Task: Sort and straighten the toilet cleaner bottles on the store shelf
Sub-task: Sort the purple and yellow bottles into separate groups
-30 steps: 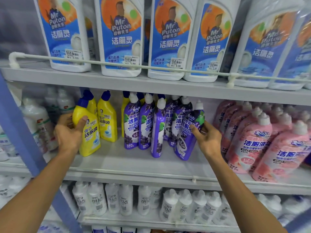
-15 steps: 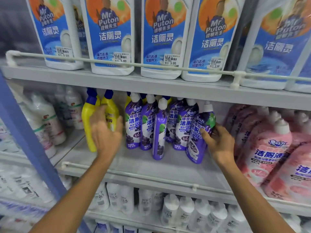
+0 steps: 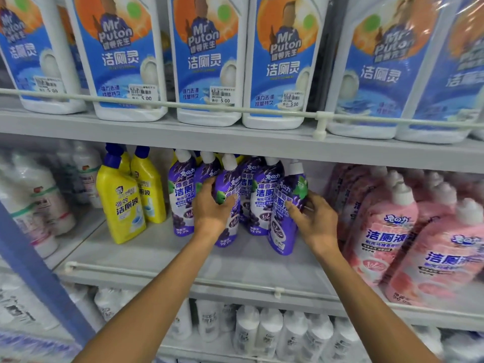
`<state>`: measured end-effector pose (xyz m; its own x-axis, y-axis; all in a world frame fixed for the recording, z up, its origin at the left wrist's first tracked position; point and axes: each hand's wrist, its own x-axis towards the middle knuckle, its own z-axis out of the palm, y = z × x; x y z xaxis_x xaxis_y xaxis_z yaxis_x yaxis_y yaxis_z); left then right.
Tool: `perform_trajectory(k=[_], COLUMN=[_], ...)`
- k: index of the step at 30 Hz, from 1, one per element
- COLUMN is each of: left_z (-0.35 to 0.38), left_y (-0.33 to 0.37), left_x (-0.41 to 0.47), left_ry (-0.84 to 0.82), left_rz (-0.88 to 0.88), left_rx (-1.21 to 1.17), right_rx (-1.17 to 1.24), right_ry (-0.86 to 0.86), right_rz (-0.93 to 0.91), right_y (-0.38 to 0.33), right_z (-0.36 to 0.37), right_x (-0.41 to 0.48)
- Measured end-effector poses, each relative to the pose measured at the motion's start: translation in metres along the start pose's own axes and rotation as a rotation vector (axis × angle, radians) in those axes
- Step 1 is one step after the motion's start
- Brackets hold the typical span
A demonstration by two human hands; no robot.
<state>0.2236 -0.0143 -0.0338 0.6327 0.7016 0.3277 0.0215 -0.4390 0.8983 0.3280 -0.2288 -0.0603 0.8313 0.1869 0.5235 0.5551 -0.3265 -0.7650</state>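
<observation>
Purple bottles: a cluster of slim purple toilet cleaner bottles [image 3: 263, 195] with white caps, grape pictures, white lettering and "99.9%" near the foot, in the middle of the middle shelf [image 3: 157, 255].
Left hand: the left hand [image 3: 213, 210] is curled round the front purple bottle [image 3: 231, 179] at mid-body, fingers on its left side and thumb across its face.
Front purple bottle: close to upright and forward of the bottles behind it.
Right hand: the right hand [image 3: 318, 218] grips the rightmost purple bottle [image 3: 281, 231], thumb on the label and fingers round its right side.
Rightmost purple bottle: tilted, cap leaning right, foot near the shelf front.
Left neighbours: yellow bottles [image 3: 119, 203] with blue caps, just beside the purple ones.
Right neighbours: pink bottles [image 3: 387, 231] with white caps, leaning.
Shelf above: big white bottles with blue labels [image 3: 125, 61] behind a white rail [image 3: 183, 106], price stickers reading 5.00.
Shelf below: white bottles [image 3: 269, 328], blurred.
</observation>
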Motion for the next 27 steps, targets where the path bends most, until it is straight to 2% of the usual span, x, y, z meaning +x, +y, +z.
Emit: perform_trajectory(k=[6,14,21,27], left_z=[0.004,0.064,0.092,0.102], left_y=[-0.002,0.017,0.030,0.034], left_x=[0.003,-0.025,-0.027,-0.030], left_ry=[-0.132,-0.224,-0.197,-0.172], left_rz=[0.044,0.121,0.252,0.219], left_rx=[-0.099,-0.198,-0.109,-0.122], right_rx=[0.021,-0.038,-0.032,-0.030], right_ry=[0.033,0.146,0.171,0.171], right_rz=[0.036,0.096,0.082,0.063], right_y=[-0.001,0.006,0.010,0.002], right_z=[-0.022,-0.031,-0.017,-0.020], right_x=[0.001,-0.001,0.005,0.018])
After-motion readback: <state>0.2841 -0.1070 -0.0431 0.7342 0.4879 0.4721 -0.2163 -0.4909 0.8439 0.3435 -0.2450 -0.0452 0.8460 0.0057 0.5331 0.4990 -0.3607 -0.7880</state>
